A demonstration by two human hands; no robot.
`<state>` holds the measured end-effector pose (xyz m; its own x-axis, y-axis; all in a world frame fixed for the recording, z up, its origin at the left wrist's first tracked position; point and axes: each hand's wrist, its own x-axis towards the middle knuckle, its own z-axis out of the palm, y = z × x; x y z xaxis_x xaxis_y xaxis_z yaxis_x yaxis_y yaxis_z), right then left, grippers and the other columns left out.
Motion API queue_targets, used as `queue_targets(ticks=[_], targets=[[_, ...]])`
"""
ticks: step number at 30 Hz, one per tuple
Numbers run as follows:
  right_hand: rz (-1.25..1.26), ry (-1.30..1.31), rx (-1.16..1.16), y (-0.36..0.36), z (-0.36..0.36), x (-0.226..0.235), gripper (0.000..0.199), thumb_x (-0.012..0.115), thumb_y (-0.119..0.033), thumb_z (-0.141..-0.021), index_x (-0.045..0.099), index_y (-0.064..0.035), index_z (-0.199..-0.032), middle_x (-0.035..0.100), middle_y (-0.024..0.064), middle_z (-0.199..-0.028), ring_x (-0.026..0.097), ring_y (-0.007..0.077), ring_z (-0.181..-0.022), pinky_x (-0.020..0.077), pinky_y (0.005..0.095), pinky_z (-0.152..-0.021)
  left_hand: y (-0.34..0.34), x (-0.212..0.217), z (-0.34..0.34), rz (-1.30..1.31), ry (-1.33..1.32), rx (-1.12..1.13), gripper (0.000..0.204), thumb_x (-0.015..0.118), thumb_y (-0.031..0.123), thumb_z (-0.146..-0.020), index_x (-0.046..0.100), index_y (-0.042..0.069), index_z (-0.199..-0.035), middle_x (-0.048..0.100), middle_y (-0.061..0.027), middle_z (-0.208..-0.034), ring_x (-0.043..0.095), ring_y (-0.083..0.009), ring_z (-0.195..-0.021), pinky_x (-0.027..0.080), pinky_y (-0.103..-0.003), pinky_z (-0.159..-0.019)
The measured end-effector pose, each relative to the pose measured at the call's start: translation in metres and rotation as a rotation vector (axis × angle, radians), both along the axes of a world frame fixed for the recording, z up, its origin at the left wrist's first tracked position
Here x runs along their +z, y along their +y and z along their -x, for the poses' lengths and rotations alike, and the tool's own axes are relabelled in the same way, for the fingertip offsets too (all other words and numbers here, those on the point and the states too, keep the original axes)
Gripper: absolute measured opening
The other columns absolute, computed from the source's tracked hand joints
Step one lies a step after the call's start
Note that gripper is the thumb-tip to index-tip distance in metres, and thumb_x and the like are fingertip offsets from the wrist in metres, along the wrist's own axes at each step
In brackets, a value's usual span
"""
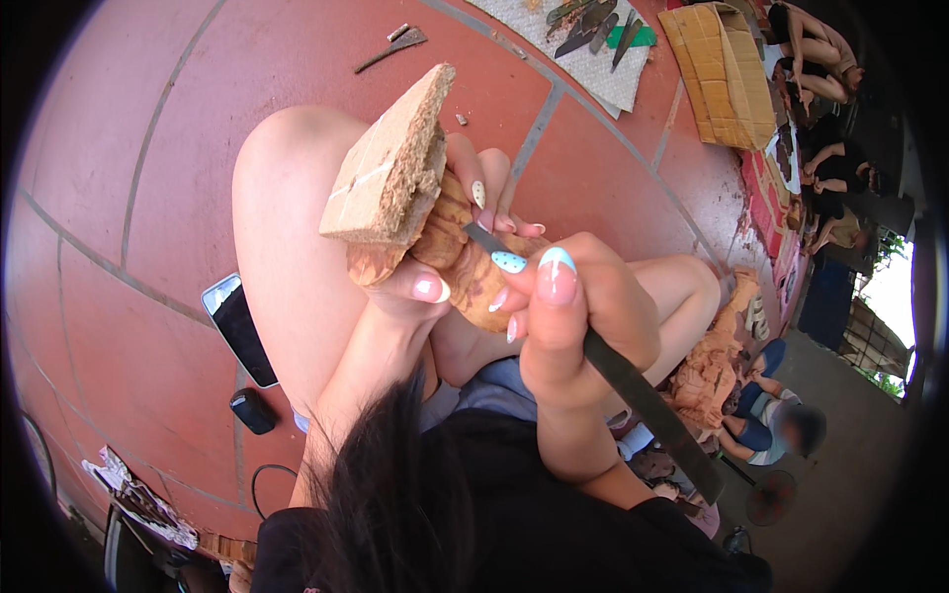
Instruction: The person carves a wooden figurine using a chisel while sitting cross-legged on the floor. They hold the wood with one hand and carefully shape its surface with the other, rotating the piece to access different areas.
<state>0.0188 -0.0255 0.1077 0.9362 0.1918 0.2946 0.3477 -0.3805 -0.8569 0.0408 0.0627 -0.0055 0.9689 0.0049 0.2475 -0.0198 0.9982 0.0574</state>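
My left hand grips a brown carved wooden piece with a rough, pale, blocky end that points up and away from me. My right hand is closed round a long dark metal chisel. Its blade tip lies against the wood, just beside my left fingers. The handle runs down past my right wrist. I hold both above my bare knees, and my dark hair hides part of my left forearm.
A phone and a small black object lie on the red tiled floor at my left. Carving tools lie on a cloth ahead, one loose tool beside it. Wooden boards and seated people are at the right.
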Motion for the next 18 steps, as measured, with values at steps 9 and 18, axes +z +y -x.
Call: queue_targets(ticks=[9,18], targets=[[0.033,-0.045,-0.019,0.006,-0.001,-0.0025,0.033,0.048,-0.017,-0.093,0.056,0.0036,-0.068,0.055,0.0086,-0.056,0.044,0.0085,-0.044,0.0382,0.023,-0.044,-0.0061,-0.004,0.0024,0.071,0.017,0.08,0.074,0.079,0.011,-0.058,0.043,-0.002,-0.122,0.049,-0.0081,-0.088,0.054,-0.019,-0.083,0.056,-0.051,-0.09],[0.03,-0.028,0.009,-0.0004,0.001,-0.0036,0.021,0.057,-0.008,-0.088,0.058,0.0011,-0.069,0.059,0.0082,-0.061,0.051,0.0152,-0.049,0.0431,0.0271,-0.049,-0.0056,-0.0012,0.0042,0.116,0.021,0.078,0.073,0.077,0.008,-0.058,0.044,-0.003,-0.123,0.05,-0.0094,-0.089,0.053,-0.0203,-0.084,0.057,-0.051,-0.089]])
